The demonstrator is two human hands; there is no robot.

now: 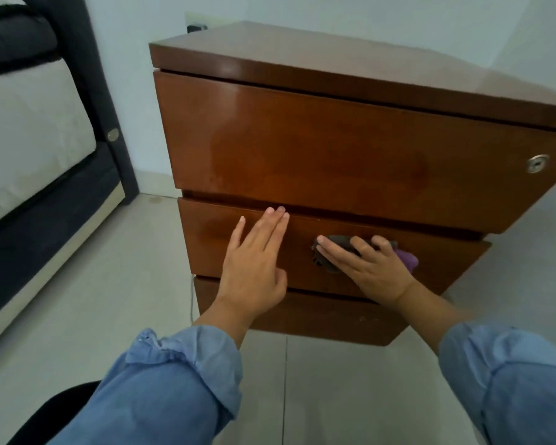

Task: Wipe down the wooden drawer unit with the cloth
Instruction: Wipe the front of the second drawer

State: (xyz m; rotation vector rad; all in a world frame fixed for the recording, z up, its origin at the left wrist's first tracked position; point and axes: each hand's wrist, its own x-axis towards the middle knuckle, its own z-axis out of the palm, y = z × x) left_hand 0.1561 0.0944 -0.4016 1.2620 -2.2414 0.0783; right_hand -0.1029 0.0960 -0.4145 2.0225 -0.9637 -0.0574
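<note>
The wooden drawer unit [318, 146] stands in front of me, glossy brown, with three drawer fronts and a round lock at the upper right. My right hand [366, 268] presses a dark grey and purple cloth [408, 258] flat against the middle drawer front. Most of the cloth is hidden under the hand. My left hand [254, 261] lies flat and open on the same drawer front, further left, fingers together and reaching the gap under the top drawer.
A bed [29, 139] with a dark frame and light mattress stands to the left. A wall outlet with a plug [196, 25] sits behind the unit. Pale floor tiles [93, 300] surround the unit. A dark rounded object [55, 409] lies at the lower left.
</note>
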